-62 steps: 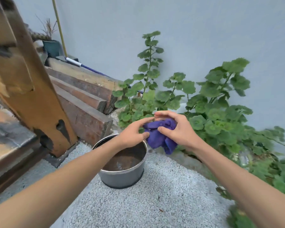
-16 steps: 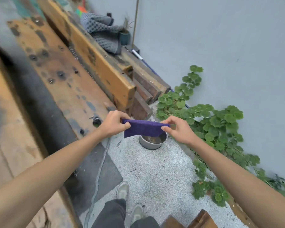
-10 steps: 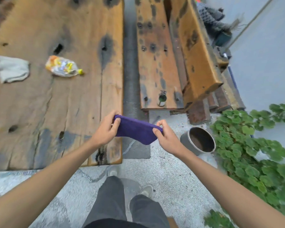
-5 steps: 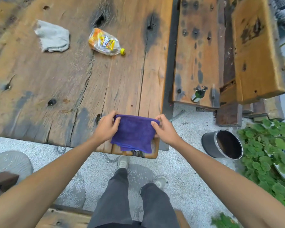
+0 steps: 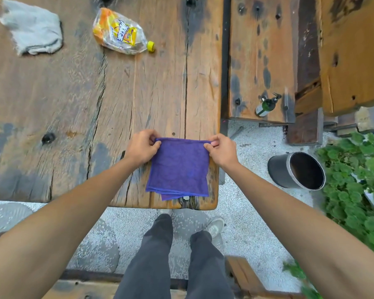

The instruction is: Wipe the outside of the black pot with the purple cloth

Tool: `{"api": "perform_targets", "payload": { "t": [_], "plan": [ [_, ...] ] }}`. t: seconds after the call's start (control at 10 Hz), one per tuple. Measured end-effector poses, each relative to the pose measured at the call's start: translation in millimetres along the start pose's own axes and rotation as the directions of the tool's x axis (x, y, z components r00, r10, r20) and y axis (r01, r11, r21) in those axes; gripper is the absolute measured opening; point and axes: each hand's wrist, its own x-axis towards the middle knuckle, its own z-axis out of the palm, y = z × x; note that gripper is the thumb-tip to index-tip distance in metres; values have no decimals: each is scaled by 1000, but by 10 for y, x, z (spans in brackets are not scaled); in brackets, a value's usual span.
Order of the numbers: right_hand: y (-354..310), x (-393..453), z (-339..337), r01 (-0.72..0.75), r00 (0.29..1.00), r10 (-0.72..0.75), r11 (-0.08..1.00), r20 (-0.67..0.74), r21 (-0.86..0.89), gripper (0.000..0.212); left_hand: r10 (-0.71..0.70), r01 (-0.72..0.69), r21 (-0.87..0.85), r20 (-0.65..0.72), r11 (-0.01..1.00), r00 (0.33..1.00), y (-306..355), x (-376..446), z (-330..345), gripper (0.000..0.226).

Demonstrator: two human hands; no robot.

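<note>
1. Both hands pinch the purple cloth (image 5: 178, 167) by its far corners: the left hand (image 5: 143, 147) has the left corner between thumb and curled fingers, and the right hand (image 5: 221, 150) has the right corner the same way. Each grip is closed on fabric.
2. Head view, looking down: the cloth is folded into a neat square and lies flat on the near right corner of the wooden worktop (image 5: 74, 108), its layered edges towards the person.
3. Well apart to the right, the black pot (image 5: 296, 170) stands on pale gravel beside green plants (image 5: 358, 182). Neither hand is near it.
4. Farther back on the worktop lie a grey rag (image 5: 32, 29) and a crumpled plastic bottle (image 5: 121, 32).
5. Judgement: the wiping looks finished and the cloth is being set down; next, the fingers only need to release the corners.
</note>
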Motion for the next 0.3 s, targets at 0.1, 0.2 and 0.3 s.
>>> {"api": "perform_targets", "payload": {
  "t": [0.1,0.2,0.3],
  "plan": [
    [28,-6,50,-5,999,7,999,-48,32,18,33,-32,43,-18,999,999,-31,36,28,21],
    [12,-75,17,-51,997,54,997,-49,63,19,92,-89,161,-12,983,996,42,13,33,27],
    [2,-141,-55,-59,994,62,997,-84,41,22,190,-175,272,-28,946,981,143,5,32,35]
  ]
}}
